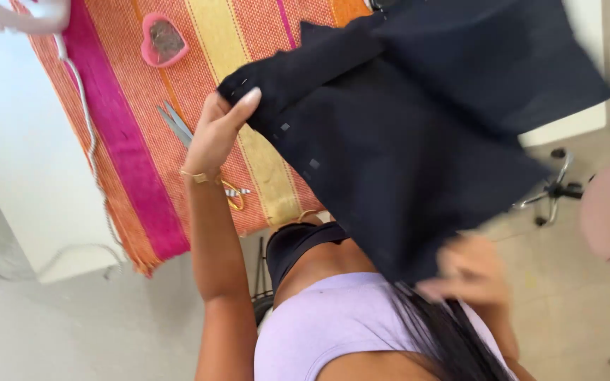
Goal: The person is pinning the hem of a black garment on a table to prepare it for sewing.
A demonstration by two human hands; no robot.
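My left hand [217,130] pinches one upper corner of a large piece of dark navy woven cloth [397,134], thumb lying over the front of the fabric and the other fingers closed behind it. The cloth hangs lifted above the table, spreading from that corner across the middle and right of the view, with a few small pale square marks near the held edge. My right hand [469,271] sits at the cloth's lower edge; it is blurred, so I cannot tell how far its fingers are closed or whether they grip the fabric. Beneath the cloth lies a striped woven mat in orange, magenta and yellow [128,141], covering the table. On the mat, well apart from my hands, rests a pink heart-shaped dish [164,40]. Just beside my left wrist lie metal scissors with gold-coloured handles [185,130]. A white cord [90,134] runs down the mat's left border.
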